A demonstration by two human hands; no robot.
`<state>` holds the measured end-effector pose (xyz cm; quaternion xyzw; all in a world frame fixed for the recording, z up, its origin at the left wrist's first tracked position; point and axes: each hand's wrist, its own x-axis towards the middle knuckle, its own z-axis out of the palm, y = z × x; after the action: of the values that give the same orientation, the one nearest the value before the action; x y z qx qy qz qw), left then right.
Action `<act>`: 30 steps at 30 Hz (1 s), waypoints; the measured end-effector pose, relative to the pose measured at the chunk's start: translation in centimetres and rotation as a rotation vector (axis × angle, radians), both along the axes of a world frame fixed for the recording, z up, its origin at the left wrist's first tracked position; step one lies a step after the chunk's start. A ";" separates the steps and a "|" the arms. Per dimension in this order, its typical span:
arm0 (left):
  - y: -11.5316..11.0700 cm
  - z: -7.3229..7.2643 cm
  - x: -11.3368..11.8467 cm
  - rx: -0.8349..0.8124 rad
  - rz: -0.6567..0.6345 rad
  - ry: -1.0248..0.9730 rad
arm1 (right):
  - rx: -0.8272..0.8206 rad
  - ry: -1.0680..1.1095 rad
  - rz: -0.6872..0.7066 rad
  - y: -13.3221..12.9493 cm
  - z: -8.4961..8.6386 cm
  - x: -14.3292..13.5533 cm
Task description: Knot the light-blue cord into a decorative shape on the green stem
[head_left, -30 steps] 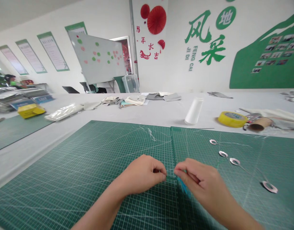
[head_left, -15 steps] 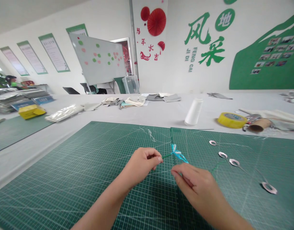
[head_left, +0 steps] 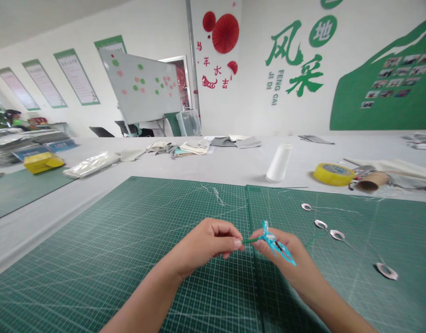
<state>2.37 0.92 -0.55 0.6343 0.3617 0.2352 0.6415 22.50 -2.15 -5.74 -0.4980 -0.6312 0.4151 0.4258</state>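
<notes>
A small bright blue artificial flower with looped, openwork petals and a thin green stem is held above the cutting mat. My left hand pinches the stem's free end between thumb and fingertips. Behind the flower, my right hand has its thumb and fingers drawn together beside the flower's base. The petals partly cover those fingers, so what they grip cannot be made out. A faint green thread lies on the mat right of my right hand.
Several pale oval rings with thin tails, one a white ring, lie at the right. White loose thread rests mid-mat. Farther back stand a white thread cone, yellow tape roll, cardboard tube and yellow box.
The flower has moved down and right, now in front of my right hand. My left hand has shifted slightly right and down, still pinching the stem. The two hands are closer together.
</notes>
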 end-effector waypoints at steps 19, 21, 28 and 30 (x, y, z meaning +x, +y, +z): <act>-0.3 -1.0 -0.4 0.192 -0.254 0.334 | -0.159 0.046 0.186 0.1 1.1 0.7; -0.3 -1.0 -0.3 0.221 -0.204 0.367 | -0.106 -0.040 0.158 0.0 1.1 0.6; 0.0 -1.2 -0.1 0.343 0.007 0.437 | 0.235 -0.402 0.012 -1.3 2.0 -0.3; 0.2 -1.3 0.0 0.360 0.057 0.441 | 0.323 -0.463 0.007 -1.7 2.0 -0.5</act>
<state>2.33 1.15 -1.86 0.7634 0.4624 0.1699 0.4177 21.97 -3.83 -3.78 -0.5030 -0.7713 0.1859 0.3427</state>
